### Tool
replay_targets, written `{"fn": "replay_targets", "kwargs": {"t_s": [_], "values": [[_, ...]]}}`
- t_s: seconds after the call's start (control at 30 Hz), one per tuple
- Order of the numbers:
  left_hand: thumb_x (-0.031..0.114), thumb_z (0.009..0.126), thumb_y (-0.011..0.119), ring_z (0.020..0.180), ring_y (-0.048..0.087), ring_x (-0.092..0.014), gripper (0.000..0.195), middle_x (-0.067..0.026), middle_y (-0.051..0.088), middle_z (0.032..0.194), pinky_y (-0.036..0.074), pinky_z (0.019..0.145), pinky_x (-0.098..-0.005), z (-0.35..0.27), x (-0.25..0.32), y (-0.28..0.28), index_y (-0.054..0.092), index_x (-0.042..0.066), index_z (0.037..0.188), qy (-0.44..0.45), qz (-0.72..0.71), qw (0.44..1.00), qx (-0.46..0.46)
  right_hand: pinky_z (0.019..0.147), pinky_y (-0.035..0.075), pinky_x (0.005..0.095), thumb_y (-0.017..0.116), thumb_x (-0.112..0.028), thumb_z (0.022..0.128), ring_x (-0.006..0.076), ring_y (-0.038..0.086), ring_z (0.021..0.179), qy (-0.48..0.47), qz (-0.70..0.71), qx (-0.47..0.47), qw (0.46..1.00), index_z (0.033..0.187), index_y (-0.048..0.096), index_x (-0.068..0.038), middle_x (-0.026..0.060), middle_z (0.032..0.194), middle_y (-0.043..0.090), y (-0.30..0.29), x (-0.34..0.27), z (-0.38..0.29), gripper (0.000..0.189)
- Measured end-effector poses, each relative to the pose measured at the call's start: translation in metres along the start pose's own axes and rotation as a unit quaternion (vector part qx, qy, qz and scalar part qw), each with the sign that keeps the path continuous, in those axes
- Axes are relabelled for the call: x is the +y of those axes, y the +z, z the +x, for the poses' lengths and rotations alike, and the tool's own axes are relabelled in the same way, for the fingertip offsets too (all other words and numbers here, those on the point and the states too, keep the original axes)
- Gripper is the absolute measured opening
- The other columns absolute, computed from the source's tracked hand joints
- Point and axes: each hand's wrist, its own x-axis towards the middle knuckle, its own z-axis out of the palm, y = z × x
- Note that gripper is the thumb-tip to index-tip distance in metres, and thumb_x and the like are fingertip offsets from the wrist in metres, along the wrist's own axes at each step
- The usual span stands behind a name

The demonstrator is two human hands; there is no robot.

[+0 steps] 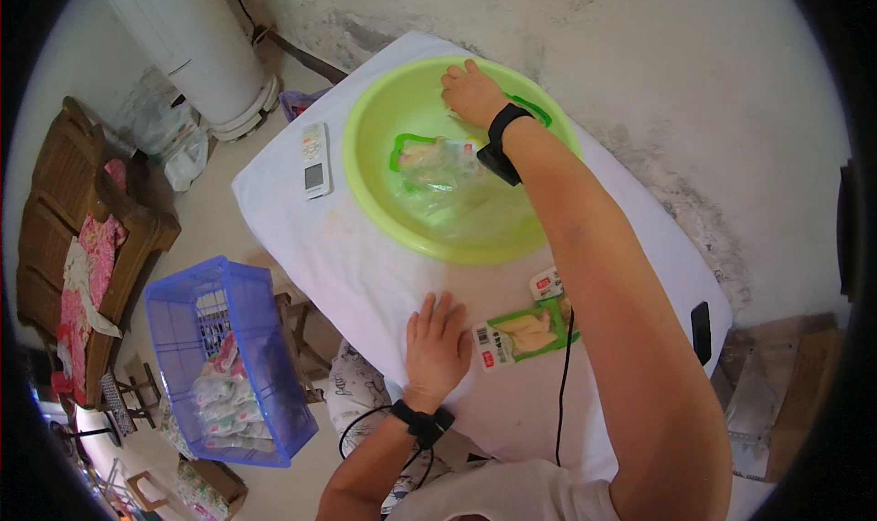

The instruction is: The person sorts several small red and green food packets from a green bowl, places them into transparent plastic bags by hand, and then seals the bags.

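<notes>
A large light-green plastic basin [425, 247] stands on a table with a white cloth [308, 247]. Inside it lie a green-edged food package [438, 158] and clear plastic film; part of another green-edged package [531, 107] shows beside my right wrist. My right hand [473, 92] reaches over the far part of the basin, and whether its fingers hold anything is hidden. My left hand [437, 343] rests palm down on the cloth, fingers apart and holding nothing. To its right lie flat packages of pale food [524, 332], partly hidden by my right forearm.
A white remote control [315, 161] lies left of the basin, and a black phone-like object [701, 332] at the table's right edge. A blue plastic crate [264, 356] with several packages stands at the left, near a wooden bench [130, 260]. A black cable [565, 384] crosses the cloth.
</notes>
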Motion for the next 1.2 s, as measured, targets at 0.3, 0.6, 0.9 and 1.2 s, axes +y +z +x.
{"fn": "replay_targets", "kwargs": {"t_s": [0.3, 0.6, 0.9, 1.2], "values": [[0.012, 0.079, 0.059, 0.123, 0.039, -0.038, 0.035, -0.0156, 0.047, 0.131, 0.031, 0.099, -0.0495, 0.001, -0.002, 0.011, 0.057, 0.005, 0.113, 0.03, 0.013, 0.999, 0.037, 0.08, 0.048, 0.04, 0.064, -0.029, 0.074, 0.0234, 0.058, 0.09, 0.159, 0.185, 0.02, 0.97, 0.094, 0.064, -0.008, 0.0072, 0.09, 0.063, -0.047, 0.066, -0.074, 0.029], [0.012, 0.081, 0.057, 0.124, 0.039, -0.036, 0.031, -0.015, 0.049, 0.13, 0.03, 0.1, -0.0482, 0.0, -0.007, 0.011, 0.059, 0.006, 0.112, 0.043, 0.035, 0.997, 0.056, 0.069, 0.046, 0.0264, 0.058, -0.021, 0.084, 0.0105, 0.056, 0.08, 0.338, 0.589, 0.037, 0.733, 0.102, 0.061, -0.005, 0.001, 0.087, 0.062, -0.113, 0.059, -0.274, 0.025], [0.011, 0.081, 0.057, 0.123, 0.041, -0.036, 0.03, -0.0162, 0.051, 0.128, 0.031, 0.101, -0.0473, 0.003, -0.007, 0.022, 0.059, 0.005, 0.11, 0.079, 0.043, 0.993, 0.074, 0.076, 0.045, 0.0224, 0.056, -0.011, 0.089, 0.0051, 0.055, 0.086, 0.428, 0.792, 0.052, 0.432, 0.113, 0.056, -0.004, -0.0024, 0.097, 0.061, -0.109, -0.135, -0.477, 0.025], [0.007, 0.085, 0.051, 0.116, 0.047, -0.04, 0.027, -0.0235, 0.053, 0.122, 0.036, 0.1, -0.045, -0.001, -0.012, 0.028, 0.06, -0.004, 0.108, 0.141, 0.057, 0.986, 0.071, 0.104, 0.023, 0.0549, 0.062, -0.037, 0.08, 0.0387, 0.023, 0.133, 0.539, 0.352, -0.012, 0.765, 0.136, 0.037, -0.005, 0.0194, 0.145, 0.027, -0.123, -0.274, -0.483, 0.069]]}}
